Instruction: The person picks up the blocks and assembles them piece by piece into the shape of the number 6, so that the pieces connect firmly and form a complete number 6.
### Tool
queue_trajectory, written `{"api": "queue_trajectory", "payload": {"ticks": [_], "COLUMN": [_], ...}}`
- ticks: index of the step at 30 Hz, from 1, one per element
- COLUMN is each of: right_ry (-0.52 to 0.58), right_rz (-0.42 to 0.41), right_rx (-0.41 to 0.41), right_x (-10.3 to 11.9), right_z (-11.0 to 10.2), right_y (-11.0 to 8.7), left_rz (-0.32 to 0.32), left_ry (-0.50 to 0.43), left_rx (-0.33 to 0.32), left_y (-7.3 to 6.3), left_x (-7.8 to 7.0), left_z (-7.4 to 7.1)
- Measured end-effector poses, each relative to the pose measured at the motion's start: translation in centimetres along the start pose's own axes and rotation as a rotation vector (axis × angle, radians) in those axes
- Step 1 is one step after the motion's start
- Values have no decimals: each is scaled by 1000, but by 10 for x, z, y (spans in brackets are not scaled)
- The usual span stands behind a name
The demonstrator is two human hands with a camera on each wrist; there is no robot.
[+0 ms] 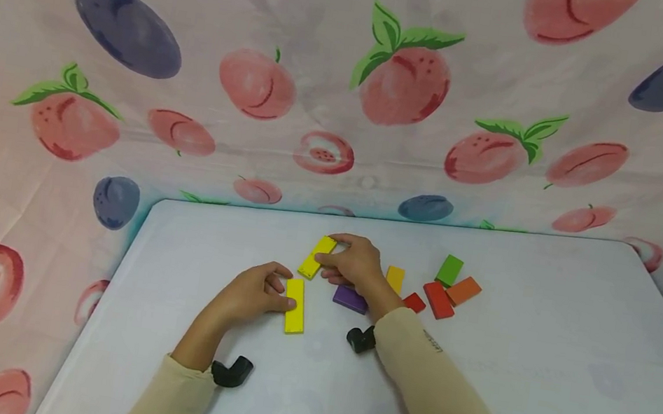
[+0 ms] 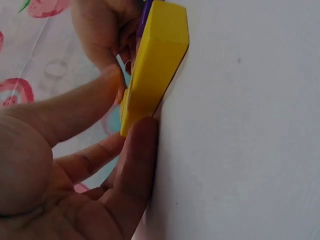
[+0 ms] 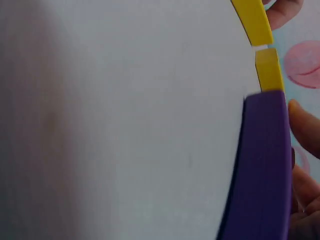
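Note:
My left hand (image 1: 252, 293) pinches an upright-lying yellow block (image 1: 294, 308), thumb on its face and fingers along its left edge. In the left wrist view this yellow block (image 2: 159, 55) rises in front of the fingertips, close against the white surface. My right hand (image 1: 357, 264) holds a second yellow block (image 1: 309, 265), set at a slant just beyond the first, thumb over its near side and a finger at its far end. Only a small gap parts the two blocks. Below the right hand lies a purple block (image 1: 350, 299), large in the foreground of the right wrist view.
Right of the right wrist lie an orange-yellow block (image 1: 395, 279), a small red block (image 1: 415, 302), a larger red block (image 1: 438, 300), a green block (image 1: 449, 270) and an orange block (image 1: 464, 291). A fruit-patterned cloth hangs behind the white table (image 1: 533, 405).

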State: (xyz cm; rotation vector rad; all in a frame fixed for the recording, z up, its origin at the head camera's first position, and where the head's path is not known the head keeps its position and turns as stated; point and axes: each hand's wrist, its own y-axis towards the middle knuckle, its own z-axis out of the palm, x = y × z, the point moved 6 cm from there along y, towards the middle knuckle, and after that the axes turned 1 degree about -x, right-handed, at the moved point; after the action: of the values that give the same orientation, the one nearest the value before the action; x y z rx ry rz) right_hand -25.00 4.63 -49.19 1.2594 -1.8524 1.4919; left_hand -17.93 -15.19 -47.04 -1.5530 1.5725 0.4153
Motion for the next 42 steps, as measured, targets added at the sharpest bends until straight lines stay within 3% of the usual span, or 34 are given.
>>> {"api": "queue_trajectory", "payload": {"ticks": [8, 21, 29, 42], "right_ry": [154, 140, 167, 139], "right_rz": [37, 41, 56, 45], "right_rx": [151, 110, 126, 113], "right_x": [-1, -2, -3, -4], "right_z": [-4, -6, -6, -4], "right_y": [1, 2, 2, 3], "left_rz": [40, 88, 50, 65], "left_ry": [8, 42, 47, 47], "left_rx": [58, 58, 66, 65], "left_y": [0, -2, -1, 0], "left_x": [0, -6, 0, 0], "left_z": [3, 6, 4, 5]}}
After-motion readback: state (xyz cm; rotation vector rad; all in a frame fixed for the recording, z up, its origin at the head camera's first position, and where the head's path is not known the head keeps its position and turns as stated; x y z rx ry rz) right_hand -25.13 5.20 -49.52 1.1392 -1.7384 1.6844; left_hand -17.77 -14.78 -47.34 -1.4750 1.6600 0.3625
